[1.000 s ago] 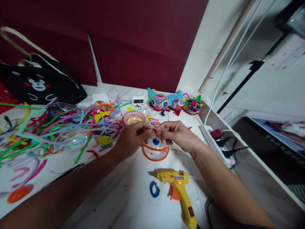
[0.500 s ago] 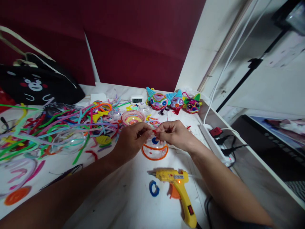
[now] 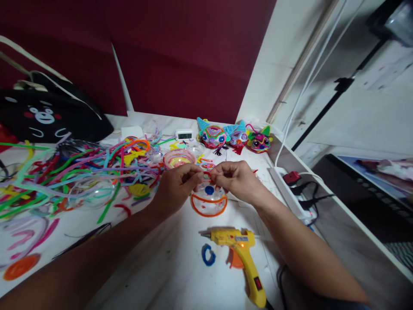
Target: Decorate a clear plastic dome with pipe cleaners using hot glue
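Note:
A short red pipe cleaner [image 3: 207, 174], bent in a curve, spans the gap between my hands. My left hand [image 3: 177, 185] pinches its left end, and my right hand [image 3: 234, 180] pinches the right end. Just below the fingers lies a clear plastic dome [image 3: 209, 206] edged with an orange pipe cleaner, with a blue round spot [image 3: 209, 190] near its top. Nearer to me rests a yellow hot glue gun [image 3: 238, 245] on its side, its small light lit orange. A blue curled pipe cleaner [image 3: 208, 255] lies beside its nozzle.
Many loose coloured pipe cleaners [image 3: 93, 165] cover the left of the table. A pink-rimmed bowl [image 3: 179, 158], a small digital clock [image 3: 184, 135] and decorated animal-face ornaments [image 3: 214, 135] stand at the back. On the right is a power strip [image 3: 292, 193] with plugged cables. A black bag [image 3: 48, 112] sits far left.
My fingertips have moved slightly apart and up, and the red pipe cleaner now shows as a curve between them. The blue spot is less covered by my hand.

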A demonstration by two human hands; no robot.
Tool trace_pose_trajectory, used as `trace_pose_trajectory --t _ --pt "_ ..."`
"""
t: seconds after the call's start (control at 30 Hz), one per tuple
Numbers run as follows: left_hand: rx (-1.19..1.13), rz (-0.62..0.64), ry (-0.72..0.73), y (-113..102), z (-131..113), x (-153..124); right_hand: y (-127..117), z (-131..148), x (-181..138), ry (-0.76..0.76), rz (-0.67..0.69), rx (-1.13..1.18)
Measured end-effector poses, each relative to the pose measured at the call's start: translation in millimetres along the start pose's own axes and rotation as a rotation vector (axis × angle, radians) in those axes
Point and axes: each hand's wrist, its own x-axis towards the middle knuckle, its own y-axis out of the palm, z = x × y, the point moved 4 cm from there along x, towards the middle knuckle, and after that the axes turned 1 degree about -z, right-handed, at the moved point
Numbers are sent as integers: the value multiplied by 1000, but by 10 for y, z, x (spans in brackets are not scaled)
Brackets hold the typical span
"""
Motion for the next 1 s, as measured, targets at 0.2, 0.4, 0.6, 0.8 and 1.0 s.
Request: trace_pose_trajectory --t 0.2,0.4,0.6,0.8,1.0 --pt "108 -30 39 -31 -8 -11 26 14 10 101 45 181" --pt "198 -59 143 -40 -62 -31 78 -53 2 253 145 492" --pt "271 -57 220 -38 -141 -67 139 -90 -9 318 257 589" --pt "277 -28 225 -29 -167 -89 143 -84 -14 316 246 542" --pt "197 -26 206 5 -138 -95 186 -90 -16 272 258 500"
